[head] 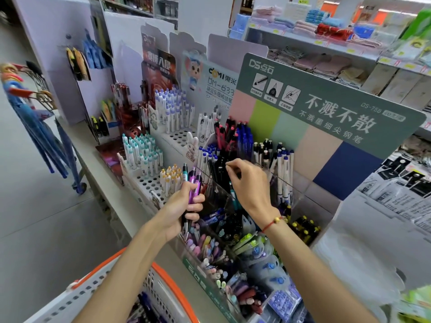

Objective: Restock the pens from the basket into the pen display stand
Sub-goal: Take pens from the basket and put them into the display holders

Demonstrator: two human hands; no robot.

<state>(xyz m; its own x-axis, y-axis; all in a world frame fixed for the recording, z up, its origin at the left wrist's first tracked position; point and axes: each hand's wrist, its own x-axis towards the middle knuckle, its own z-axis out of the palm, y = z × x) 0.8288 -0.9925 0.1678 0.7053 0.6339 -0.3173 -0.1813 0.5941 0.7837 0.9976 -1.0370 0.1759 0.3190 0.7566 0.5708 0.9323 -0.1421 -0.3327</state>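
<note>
A person restocks a shop's pen display stand (pixel 268 201), a tiered rack of clear plastic compartments under a grey-green card header; the left hand (pixel 184 206) is wrapped around a bundle of pens (pixel 192 194), glossy purple and teal barrels held nearly upright, tips down, clicker ends up; the right hand (pixel 247 183) hovers over the upper compartment of black pens (pixel 219 170), thumb and forefinger pinched together at their tops, though whether a pen sits in that pinch cannot be told; the bundle stands just left of the right hand and slightly lower, its long axis roughly parallel to the slots, so the right hand is judged the nearer one to draw the next pen across and drop it in vertically; the basket (pixel 149 287), white perforated plastic with an orange rim, sits below by the left forearm, more pens inside; smooth white-and-blue pens fill neighbouring racks along the tabletop (pixel 98 173).
</note>
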